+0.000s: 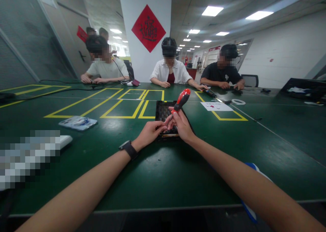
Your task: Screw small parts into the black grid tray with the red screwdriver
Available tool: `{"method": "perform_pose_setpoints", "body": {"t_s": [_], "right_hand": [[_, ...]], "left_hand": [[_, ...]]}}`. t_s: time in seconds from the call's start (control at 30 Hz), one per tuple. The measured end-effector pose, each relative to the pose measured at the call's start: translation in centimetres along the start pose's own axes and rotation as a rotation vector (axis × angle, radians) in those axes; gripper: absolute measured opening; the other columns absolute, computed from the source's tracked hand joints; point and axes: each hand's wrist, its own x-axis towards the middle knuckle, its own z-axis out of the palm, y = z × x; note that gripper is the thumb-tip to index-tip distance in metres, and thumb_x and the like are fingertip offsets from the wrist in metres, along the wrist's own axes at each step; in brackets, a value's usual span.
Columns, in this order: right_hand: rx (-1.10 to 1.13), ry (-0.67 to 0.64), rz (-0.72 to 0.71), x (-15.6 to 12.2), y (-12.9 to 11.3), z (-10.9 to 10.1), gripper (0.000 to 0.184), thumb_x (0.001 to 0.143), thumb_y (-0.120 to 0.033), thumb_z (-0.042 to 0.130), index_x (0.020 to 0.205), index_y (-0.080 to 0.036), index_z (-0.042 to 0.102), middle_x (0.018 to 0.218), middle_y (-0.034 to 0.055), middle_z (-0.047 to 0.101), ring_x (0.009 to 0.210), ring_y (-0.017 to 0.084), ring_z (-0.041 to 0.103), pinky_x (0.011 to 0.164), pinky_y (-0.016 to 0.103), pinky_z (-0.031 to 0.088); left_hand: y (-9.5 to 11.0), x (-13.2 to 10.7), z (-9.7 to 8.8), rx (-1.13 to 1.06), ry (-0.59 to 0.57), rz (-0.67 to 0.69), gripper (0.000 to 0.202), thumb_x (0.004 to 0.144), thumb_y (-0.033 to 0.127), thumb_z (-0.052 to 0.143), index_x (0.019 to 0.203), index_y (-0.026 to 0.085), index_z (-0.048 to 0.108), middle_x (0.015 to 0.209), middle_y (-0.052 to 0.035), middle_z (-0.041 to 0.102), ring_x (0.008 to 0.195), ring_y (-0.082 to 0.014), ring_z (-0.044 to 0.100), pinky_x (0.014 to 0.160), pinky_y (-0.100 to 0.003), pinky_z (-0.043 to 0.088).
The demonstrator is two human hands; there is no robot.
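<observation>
My right hand [181, 123] is wrapped round a screwdriver [183, 98] with a red and black handle. The tool slants, handle up and to the right, its shaft pointing down toward my left fingers. My left hand [152, 134], with a dark watch [129, 149] on the wrist, is closed in a pinch at the screwdriver's tip. Whatever small thing those fingertips may hold is hidden. Both hands are above a black tray [159, 107] on the green table [122, 181]. Its contents are mostly covered by my hands and too small to tell.
A phone-like pale blue item [77, 122] lies to the left, near a white object [65, 142] partly blurred out. To the right are a sheet of paper [216, 106] and a white ring [238, 102]. Several people sit across the table. Yellow tape [119, 117] marks the surface.
</observation>
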Motion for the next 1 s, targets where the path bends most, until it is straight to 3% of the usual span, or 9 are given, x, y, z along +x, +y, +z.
{"method": "perform_pose_setpoints", "body": {"t_s": [0.2,0.5,0.63,0.77,1.0], "right_hand": [[-0.022,-0.012,-0.035,-0.12,-0.02,0.07,0.033,0.089,-0.043,0.037,0.114,-0.021,0.041,0.073,-0.002,0.06,0.048,0.006,0.053,0.049,0.021,0.042],[-0.002,-0.022,-0.022,-0.01,0.06,-0.15,0.035,0.089,-0.043,0.037,0.116,-0.021,0.039,0.076,-0.0011,0.061,0.049,0.006,0.054,0.048,0.02,0.042],[-0.021,-0.001,-0.037,-0.07,0.01,-0.09,0.034,0.089,-0.044,0.038,0.115,-0.021,0.04,0.077,-0.0013,0.061,0.048,0.006,0.053,0.049,0.019,0.042],[-0.029,-0.018,-0.031,-0.12,-0.04,-0.02,0.036,0.088,-0.045,0.038,0.115,-0.022,0.039,0.077,-0.0014,0.061,0.051,0.006,0.054,0.049,0.019,0.042],[-0.006,-0.012,-0.005,0.03,0.04,-0.15,0.036,0.089,-0.048,0.034,0.113,-0.021,0.041,0.077,-0.0003,0.061,0.049,0.006,0.054,0.049,0.021,0.041]], "left_hand": [[0.55,0.08,0.03,0.013,0.047,-0.049,0.023,0.076,0.037,0.06,0.075,0.014,0.056,0.064,0.0023,0.053,0.057,-0.0093,0.044,0.054,-0.021,0.033],[0.11,0.09,-0.19,0.023,-0.004,0.02,0.024,0.085,0.034,0.047,0.083,0.015,0.062,0.074,-0.0011,0.06,0.067,-0.0121,0.051,0.065,-0.024,0.038],[0.53,0.05,-0.02,0.006,0.022,-0.009,0.021,0.08,0.036,0.056,0.087,0.016,0.059,0.075,0.0004,0.059,0.064,-0.011,0.049,0.06,-0.022,0.037],[0.34,0.07,0.03,0.042,0.052,-0.025,0.022,0.079,0.037,0.057,0.078,0.015,0.057,0.067,0.0016,0.055,0.06,-0.0103,0.046,0.056,-0.021,0.035],[0.14,0.03,-0.13,0.028,0.013,0.027,0.023,0.086,0.031,0.046,0.085,0.015,0.063,0.078,-0.0017,0.062,0.07,-0.0125,0.053,0.067,-0.024,0.039]]}}
